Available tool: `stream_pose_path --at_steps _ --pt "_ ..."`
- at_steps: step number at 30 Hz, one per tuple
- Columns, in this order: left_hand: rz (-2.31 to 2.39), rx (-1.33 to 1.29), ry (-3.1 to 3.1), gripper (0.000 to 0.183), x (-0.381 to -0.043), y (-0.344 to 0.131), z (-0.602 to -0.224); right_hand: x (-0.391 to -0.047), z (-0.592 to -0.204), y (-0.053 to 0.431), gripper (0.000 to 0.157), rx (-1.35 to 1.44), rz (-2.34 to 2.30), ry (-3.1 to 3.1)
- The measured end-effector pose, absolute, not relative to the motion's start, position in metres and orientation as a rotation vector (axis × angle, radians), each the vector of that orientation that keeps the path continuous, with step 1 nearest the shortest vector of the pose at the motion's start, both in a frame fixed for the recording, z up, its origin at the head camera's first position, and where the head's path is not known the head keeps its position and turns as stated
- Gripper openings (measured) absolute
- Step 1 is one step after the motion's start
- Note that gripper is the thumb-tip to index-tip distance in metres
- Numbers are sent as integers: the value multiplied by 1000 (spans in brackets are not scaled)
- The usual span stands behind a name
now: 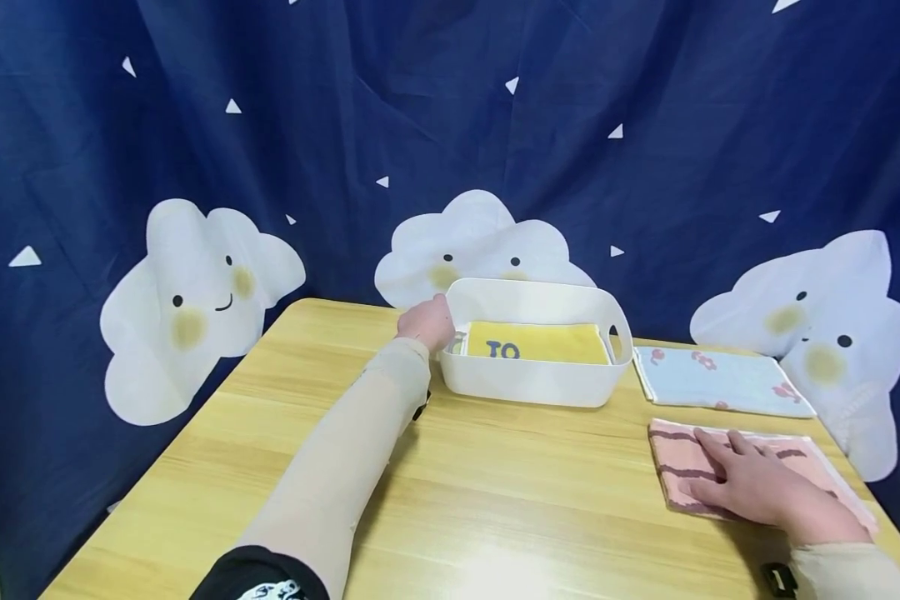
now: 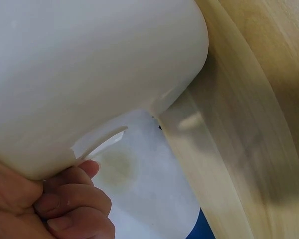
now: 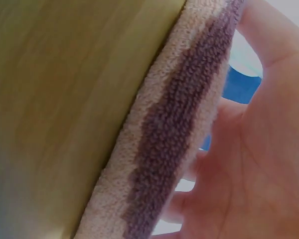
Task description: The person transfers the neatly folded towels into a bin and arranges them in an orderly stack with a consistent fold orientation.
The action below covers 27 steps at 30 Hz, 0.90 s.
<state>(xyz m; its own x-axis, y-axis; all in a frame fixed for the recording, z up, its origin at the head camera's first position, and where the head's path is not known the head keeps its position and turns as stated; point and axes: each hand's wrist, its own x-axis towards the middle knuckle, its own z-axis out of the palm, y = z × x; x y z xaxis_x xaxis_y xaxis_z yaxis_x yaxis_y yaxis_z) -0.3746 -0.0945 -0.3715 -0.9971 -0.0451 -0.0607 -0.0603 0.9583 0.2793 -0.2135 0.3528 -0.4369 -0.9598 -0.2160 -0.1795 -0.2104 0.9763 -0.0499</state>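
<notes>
At the back of the table a white plastic basket (image 1: 528, 383) stands upright, with a folded yellow towel (image 1: 562, 342) lettered "TO" inside. My left hand (image 1: 427, 323) grips the basket's left end at the rim. In the left wrist view its curled fingers (image 2: 79, 211) show below the basket wall (image 2: 89, 74). A folded pink towel (image 1: 682, 454) with dark wavy stripes lies at the right, and my right hand (image 1: 761, 483) rests on top of it, fingers spread. Seen from the right wrist, the towel's thick folded edge (image 3: 164, 124) lies beside the palm (image 3: 254, 164).
A folded light blue towel (image 1: 720, 379) with pink flower prints lies behind the pink one, right of the basket. The wooden table (image 1: 495, 475) ends close to the pink towel's right side. A dark blue curtain (image 1: 435, 100) with clouds hangs behind the table.
</notes>
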Motion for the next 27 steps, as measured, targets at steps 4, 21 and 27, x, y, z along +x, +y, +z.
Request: stream_pose_path --at_steps 4,21,27 --pt "428 -104 3048 37 -376 -94 -370 -214 -434 345 93 -331 -29 2957" --pt "450 -108 3040 36 -374 -94 -372 -218 -433 302 99 -308 15 2980" --pt "445 -103 3039 37 -375 -93 -372 -217 -432 280 100 -312 6 2969"
